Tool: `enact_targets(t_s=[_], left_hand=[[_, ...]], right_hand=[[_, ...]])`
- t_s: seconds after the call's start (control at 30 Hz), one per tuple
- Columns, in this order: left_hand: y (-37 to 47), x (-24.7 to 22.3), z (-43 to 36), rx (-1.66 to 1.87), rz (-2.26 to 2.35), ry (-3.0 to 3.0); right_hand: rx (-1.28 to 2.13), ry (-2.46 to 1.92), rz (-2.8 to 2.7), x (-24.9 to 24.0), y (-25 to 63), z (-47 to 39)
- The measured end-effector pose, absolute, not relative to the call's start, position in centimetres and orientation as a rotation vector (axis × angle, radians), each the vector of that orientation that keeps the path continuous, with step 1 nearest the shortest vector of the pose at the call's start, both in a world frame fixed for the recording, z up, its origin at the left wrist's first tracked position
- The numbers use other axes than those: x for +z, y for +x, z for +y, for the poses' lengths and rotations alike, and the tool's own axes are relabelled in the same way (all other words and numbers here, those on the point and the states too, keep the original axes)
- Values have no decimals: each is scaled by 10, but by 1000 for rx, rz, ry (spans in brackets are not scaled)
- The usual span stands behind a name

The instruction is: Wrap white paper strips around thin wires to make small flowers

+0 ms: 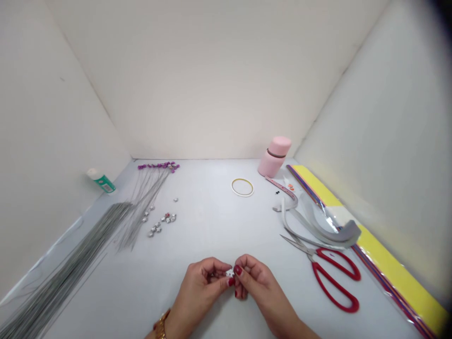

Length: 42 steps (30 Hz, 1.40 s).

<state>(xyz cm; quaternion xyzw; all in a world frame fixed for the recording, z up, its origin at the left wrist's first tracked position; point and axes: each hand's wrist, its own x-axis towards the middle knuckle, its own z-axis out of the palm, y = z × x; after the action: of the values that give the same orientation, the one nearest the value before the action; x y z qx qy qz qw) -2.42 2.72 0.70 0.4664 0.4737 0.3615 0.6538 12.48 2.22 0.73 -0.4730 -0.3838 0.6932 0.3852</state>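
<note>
Close to the table's front edge, my left hand [206,282] and my right hand [257,281] meet, fingertips nearly touching. Between them is a small silver folded star [230,272], pinched by the thumb and fingers of both hands and partly hidden by them. Beyond my left hand, several more silver stars [155,229] lie loose in small groups, one of them [167,215] with a red patch. To the right of my right hand, scissors [310,254] with red handles rest with blades apart.
Grey wires [81,254] lie at left, with purple-tipped stems [151,188] behind. A green-and-white bottle [103,181] leans by the left wall. At right are a tape ring [242,195], pink flask [273,160], measuring tape [287,192], silver strips [330,235] and yellow sheets [388,268].
</note>
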Motion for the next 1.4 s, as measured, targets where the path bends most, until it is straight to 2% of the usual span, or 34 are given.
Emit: enact_targets(t_s=[0.27, 0.6, 0.83, 1.2, 1.4], left_hand=[[-26, 7, 26, 818, 1149, 1237], [-25, -4, 25, 864, 1037, 1048], [-24, 13, 29, 862, 937, 961], [-27, 16, 32, 836, 1118, 1169], [-25, 14, 31, 808, 1155, 1074]], right_hand=[[1773, -1256, -1010, 8, 126, 23], [1884, -1170, -895, 9, 124, 25], [1873, -1174, -897, 10, 124, 25], [1806, -1210, -917, 11, 127, 25], [1747, -1275, -989, 10, 129, 25]])
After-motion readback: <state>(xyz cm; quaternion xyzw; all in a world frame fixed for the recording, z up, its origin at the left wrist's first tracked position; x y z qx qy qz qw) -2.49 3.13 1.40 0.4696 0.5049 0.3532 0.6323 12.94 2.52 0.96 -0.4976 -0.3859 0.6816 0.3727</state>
